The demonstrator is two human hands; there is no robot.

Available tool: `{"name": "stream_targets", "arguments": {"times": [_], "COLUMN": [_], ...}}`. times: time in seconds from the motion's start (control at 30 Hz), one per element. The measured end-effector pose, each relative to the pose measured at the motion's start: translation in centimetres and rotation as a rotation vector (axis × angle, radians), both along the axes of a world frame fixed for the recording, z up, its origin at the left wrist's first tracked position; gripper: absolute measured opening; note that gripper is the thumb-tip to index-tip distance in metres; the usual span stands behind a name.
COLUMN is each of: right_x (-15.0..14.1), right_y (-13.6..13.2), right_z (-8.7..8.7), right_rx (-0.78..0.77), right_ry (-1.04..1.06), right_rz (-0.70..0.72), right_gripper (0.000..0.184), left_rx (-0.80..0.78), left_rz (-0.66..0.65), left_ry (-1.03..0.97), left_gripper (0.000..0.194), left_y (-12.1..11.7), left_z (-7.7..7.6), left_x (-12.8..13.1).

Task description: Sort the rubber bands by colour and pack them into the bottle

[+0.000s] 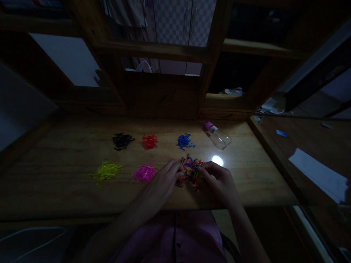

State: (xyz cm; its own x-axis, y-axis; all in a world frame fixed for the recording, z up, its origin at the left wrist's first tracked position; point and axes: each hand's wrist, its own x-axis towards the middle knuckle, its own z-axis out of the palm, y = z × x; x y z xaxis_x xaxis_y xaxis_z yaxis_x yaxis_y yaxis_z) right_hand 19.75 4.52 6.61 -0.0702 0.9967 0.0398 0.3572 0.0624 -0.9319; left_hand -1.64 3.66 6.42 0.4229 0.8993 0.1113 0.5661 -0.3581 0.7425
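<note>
Forearms [137, 209] angled inward | left hand [166, 176], right hand [222, 179] at multicoloured pile [190, 174] | fingers [175, 166] curled, cannot tell if gripping

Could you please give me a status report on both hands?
Left hand, right hand at mixed-colour strand pile. Colours jumbled together. Purple-capped clear bottle beyond, not in the way.

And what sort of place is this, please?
Probably a room in a home: a wooden desk with shelves above it, a checkered cupboard behind, and a clear bottle.

Mauve shirt [194, 237], dark front buttons [178, 244]
</note>
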Motion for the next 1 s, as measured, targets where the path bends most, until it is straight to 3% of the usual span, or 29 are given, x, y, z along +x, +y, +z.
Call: {"name": "stream_targets", "arguments": {"times": [0.27, 0.4, 0.6, 0.77, 1.0], "right_x": [-0.3, -0.2, 0.3, 0.1, 0.5], "right_y": [-0.1, -0.2, -0.2, -0.5, -0.5], "right_z": [0.1, 0.2, 0.1, 0.2, -0.2], "right_rx": [0.105, 0.068, -0.168, -0.101, -0.113], "right_ry": [-0.084, -0.039, 0.223, 0.072, 0.083], "right_rz": [-0.022, -0.026, 0.098, 0.035, 0.013], "right_gripper": [0.011, 0.012, 0.020, 0.018, 0.021], "left_rx": [-0.038, -0.038, -0.099, -0.160, -0.118], "left_rz": [0.060, 0.070, 0.073, 0.106, 0.065], "left_ry": [0.004, -0.022, -0.072, -0.094, -0.028], "left_gripper": [0.017, 0.018, 0.018, 0.019, 0.019], "left_y": [0.4, 0.5, 0.6, 0.7, 1.7], "left_z": [0.5, 0.5, 1.2, 1.2, 2.6], "left_x": [0.4, 0.4, 0.2, 0.3, -0.3]}}
